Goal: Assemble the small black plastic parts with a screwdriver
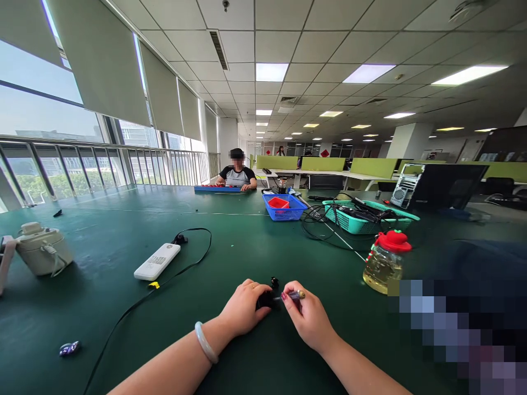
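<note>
On the dark green table (123, 230) my left hand (244, 307) is closed over a small black object (265, 299), pressing it to the surface. My right hand (308, 318) pinches a small screwdriver (293, 295) with a dark handle and gold end, its tip pointing left into the black object. Another small black part (274, 283) lies just behind the hands. A pale bangle (205, 343) sits on my left wrist.
A white power bank (157, 261) with a black cable lies left. A beige bottle (41, 249) stands at far left. A glass jar with red lid (385, 262) stands right. Blue basket (285, 208) and teal basket (362, 219) sit behind. A person (237, 173) sits across.
</note>
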Tool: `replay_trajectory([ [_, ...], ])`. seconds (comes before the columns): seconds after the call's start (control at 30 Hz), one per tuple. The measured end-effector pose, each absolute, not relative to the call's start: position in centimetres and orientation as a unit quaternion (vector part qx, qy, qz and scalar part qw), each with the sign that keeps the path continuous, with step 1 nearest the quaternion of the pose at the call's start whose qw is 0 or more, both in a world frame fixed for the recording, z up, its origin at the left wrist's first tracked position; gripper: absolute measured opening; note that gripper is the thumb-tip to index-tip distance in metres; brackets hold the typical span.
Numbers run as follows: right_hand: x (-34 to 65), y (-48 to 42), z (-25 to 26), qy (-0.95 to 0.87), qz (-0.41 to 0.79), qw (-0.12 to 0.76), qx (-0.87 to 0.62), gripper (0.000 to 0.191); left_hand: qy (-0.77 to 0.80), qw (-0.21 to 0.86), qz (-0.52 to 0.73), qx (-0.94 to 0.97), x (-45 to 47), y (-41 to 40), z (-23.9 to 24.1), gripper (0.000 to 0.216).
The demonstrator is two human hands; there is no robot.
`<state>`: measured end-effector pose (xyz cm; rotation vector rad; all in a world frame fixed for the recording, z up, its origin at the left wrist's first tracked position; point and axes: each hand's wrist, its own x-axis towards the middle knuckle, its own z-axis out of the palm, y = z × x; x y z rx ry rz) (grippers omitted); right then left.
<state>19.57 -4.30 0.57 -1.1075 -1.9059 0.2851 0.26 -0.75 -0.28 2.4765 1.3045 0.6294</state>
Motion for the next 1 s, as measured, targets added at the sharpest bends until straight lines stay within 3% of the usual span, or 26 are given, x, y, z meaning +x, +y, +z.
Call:
replay_trajectory([
  [0.4, 19.7, -3.9, 0.5, -0.751, 0.17, 0.454, -0.449, 0.022, 0.429, 0.158, 0.264, 0.849, 0.4, -1.3, 0.3, 0.037],
  [0.7, 20.9, -4.0, 0.6, -0.671, 0.193, 0.591, -0.404, 0.024, 0.461, 0.139, 0.283, 0.829, 0.5, -1.0, 0.5, 0.036],
  [1.0, 21.2, -2.1, -0.3, -0.67, 0.181, 0.508, -0.51, 0.023, 0.559, 0.059, 0.209, 0.8, 0.5, -0.6, -0.4, 0.042],
])
